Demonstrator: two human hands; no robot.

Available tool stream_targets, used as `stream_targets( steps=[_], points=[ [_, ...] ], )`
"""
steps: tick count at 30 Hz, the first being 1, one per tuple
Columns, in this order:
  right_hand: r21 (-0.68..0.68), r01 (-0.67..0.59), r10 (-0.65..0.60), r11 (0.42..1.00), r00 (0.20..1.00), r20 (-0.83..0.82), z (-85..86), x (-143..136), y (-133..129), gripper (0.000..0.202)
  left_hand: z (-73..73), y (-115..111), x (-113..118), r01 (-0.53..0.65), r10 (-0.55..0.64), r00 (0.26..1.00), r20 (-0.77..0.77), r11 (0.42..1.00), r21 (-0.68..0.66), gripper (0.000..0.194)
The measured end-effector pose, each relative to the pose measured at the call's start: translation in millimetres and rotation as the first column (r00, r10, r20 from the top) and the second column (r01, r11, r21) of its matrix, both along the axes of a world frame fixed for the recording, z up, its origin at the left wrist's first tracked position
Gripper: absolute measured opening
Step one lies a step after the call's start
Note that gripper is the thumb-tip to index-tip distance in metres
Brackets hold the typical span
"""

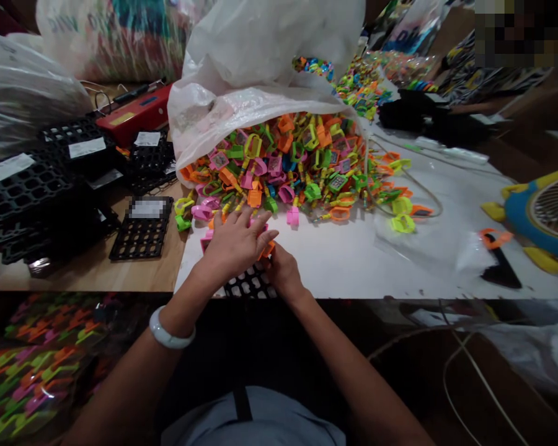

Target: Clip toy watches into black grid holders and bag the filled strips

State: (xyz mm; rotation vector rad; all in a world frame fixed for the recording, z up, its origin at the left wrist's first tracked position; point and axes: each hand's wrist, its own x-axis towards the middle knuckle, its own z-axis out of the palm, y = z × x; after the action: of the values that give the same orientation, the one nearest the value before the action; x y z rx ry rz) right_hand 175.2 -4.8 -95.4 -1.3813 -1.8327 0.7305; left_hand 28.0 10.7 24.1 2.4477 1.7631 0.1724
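Note:
A black plastic grid tray [251, 284] lies at the table's front edge, partly covered by my hands. My left hand [237, 241] is spread flat, palm down, over its far part; the wrist carries a pale bangle [170, 331]. My right hand [283, 272] is curled at the tray's right side, its fingers closed on an orange plastic piece [267, 249]. A pink plastic piece [206, 240] shows left of my left hand. Just beyond, a heap of small coloured plastic toys [283, 164] spills from a large white plastic bag [260, 102].
Stacked black trays [28, 186] and a single labelled tray [142, 232] lie left, near a red box [134, 114]. At right are a blue and yellow fan [544, 210] and scissors with orange handles [497, 238]. Another person [511, 93] sits far right. Filled bags [32, 384] lie below left.

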Motion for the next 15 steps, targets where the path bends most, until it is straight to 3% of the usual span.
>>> stream_targets(
  steps=[5,6,8,10,12,15],
  points=[
    [-0.079,-0.241,0.232,0.967,0.966,-0.111,11.2,27,33,0.023,-0.7,-4,-4,-0.009,0.009,1.0,-0.003,1.0,0.025,0.052],
    [-0.041,-0.213,0.208,0.976,0.974,-0.092,14.7,37,47,0.025,-0.7,-5,-6,-0.017,0.017,1.0,-0.004,0.999,0.028,0.052],
    [0.134,-0.04,0.036,0.99,0.999,0.037,21.6,55,79,0.032,-0.7,-4,-10,-0.043,0.043,0.999,-0.014,0.999,0.033,0.052],
    [0.257,0.074,-0.129,0.964,0.971,0.203,25.8,67,108,0.034,-0.9,0,-11,-0.067,0.068,0.997,-0.029,0.997,0.036,0.052],
    [0.27,0.07,-0.168,0.96,0.918,0.36,25.4,72,124,0.027,-0.9,6,-11,-0.087,0.088,0.996,-0.034,0.996,0.037,0.053],
    [0.251,-0.016,-0.097,0.968,0.896,0.433,16.4,69,118,0.021,0.5,12,-10,-0.121,0.121,0.993,-0.015,0.992,0.023,0.053]
  ],
)
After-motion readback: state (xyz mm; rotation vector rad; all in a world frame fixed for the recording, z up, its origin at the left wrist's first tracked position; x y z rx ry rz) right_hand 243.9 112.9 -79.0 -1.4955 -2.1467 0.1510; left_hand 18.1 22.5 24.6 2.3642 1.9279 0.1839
